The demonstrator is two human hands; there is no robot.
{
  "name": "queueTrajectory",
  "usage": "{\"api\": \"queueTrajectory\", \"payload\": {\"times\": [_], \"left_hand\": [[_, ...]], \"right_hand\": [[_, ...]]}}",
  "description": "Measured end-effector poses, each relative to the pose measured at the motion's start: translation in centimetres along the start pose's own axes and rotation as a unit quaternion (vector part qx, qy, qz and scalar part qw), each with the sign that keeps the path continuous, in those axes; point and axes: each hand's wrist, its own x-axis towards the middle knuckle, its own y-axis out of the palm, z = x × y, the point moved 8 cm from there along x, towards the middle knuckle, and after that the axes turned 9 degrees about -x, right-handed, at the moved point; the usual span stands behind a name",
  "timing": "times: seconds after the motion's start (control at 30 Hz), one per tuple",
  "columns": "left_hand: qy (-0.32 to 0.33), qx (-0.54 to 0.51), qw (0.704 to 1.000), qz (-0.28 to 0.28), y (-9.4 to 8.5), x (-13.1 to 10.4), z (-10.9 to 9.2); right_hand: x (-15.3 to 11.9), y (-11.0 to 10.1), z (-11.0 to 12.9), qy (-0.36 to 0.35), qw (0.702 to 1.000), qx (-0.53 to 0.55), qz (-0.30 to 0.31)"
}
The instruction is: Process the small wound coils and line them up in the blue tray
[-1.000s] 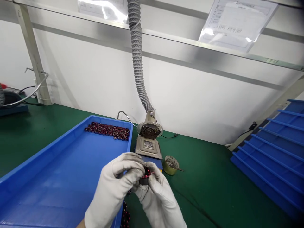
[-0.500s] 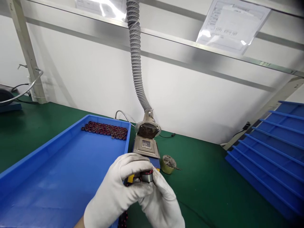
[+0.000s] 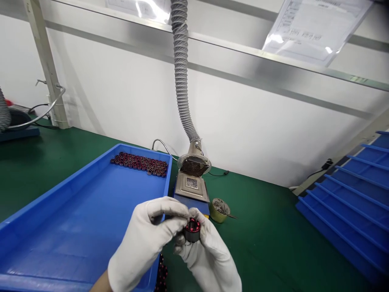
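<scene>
A small dark ring-shaped part (image 3: 192,230) with red dots round its top is held between my two white-gloved hands. My right hand (image 3: 209,247) grips it from the right and below, with fingers curled behind it. The thumb and forefinger of my left hand (image 3: 152,235) pinch at the part's left upper edge. Beyond the hands stands a metal-topped device (image 3: 192,184) on a blue base, under a round fan hood (image 3: 194,164). Just right of that device is a small round tin (image 3: 219,211) of grey material with a thin tool in it.
A large blue tray (image 3: 91,211) lies at the left, with many red-dotted parts (image 3: 139,163) at its far end. More parts (image 3: 161,275) lie by its near right edge. Stacked blue trays (image 3: 349,202) are at the right. A grey hose (image 3: 181,69) hangs above the hood.
The part has tilted so its red-dotted top shows. My left fingers have drawn back from over it to its left edge. The whole view has shifted slightly.
</scene>
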Motion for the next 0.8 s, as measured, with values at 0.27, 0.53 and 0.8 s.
{"api": "queueTrajectory", "payload": {"times": [0.27, 0.53, 0.8], "left_hand": [[0.010, 0.076, 0.997, -0.003, -0.8, 0.2, -0.9], [0.083, -0.086, 0.992, -0.030, -0.7, -0.2, -0.9], [-0.107, -0.123, 0.987, 0.014, 1.2, 0.2, 2.4]], "right_hand": [[-0.2, 0.2, -0.2, 0.026, 0.999, 0.038, 0.005], [0.5, -0.9, 1.0, -0.084, 0.992, -0.018, -0.093], [-4.1, 1.5, 3.8, -0.458, 0.755, -0.408, -0.231]]}}
